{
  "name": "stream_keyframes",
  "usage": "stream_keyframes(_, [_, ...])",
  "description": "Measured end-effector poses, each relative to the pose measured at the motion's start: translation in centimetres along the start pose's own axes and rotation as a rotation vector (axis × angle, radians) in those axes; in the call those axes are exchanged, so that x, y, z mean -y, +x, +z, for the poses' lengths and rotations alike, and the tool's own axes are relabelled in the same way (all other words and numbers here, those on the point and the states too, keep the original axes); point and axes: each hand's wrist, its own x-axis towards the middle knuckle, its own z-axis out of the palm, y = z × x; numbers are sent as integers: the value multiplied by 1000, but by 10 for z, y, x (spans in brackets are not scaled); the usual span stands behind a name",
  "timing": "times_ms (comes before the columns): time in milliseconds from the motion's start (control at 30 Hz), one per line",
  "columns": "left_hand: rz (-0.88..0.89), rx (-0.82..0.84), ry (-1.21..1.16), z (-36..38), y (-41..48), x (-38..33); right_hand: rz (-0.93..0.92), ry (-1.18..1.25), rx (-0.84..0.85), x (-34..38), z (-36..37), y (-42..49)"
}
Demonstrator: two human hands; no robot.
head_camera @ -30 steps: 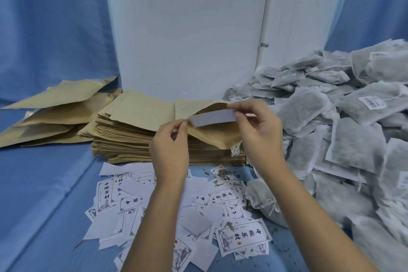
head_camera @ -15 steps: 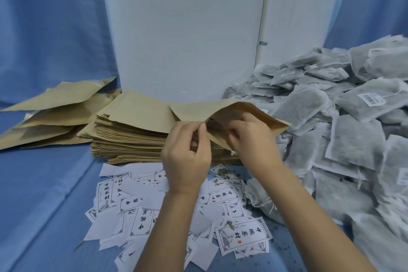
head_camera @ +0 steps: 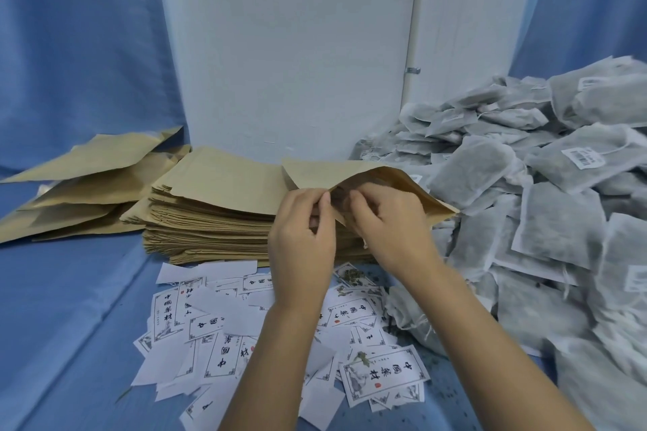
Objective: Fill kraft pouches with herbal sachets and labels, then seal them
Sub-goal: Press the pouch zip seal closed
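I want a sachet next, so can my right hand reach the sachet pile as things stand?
Probably yes, once it lets go. The right hand pinches the open kraft pouch, but the sachet pile lies close on its right with nothing between them.

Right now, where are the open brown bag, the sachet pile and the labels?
Open brown bag (head_camera: 310,173): head view, left part.
Sachet pile (head_camera: 560,231): head view, middle sachet.
Labels (head_camera: 383,374): head view, nearest label.
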Motion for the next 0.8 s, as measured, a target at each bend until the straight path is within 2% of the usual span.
stream_keyframes(67, [-112,25,-37,0,3,0,81,243,40,8,-3,-1])
stream_keyframes(133, [-229,18,-79,0,6,0,148,317,120,11,-1,-3])
stream_keyframes(267, [-307,-20,-100,-2,8,2,247,186,-116,3,4,1])
stream_keyframes(367, [-255,-31,-70,-5,6,3,212,29,-153,-3,0,5])
stream_keyframes(467, [-151,-66,65,-8,5,2,140,-157,-48,-6,-2,5])
stream_keyframes(633, [-56,-74,148,-15,6,2,284,-85,292,7,6,17])
stream_keyframes(800, [-123,-68,50,-21,11,10,237,-139,350,20,21,35])
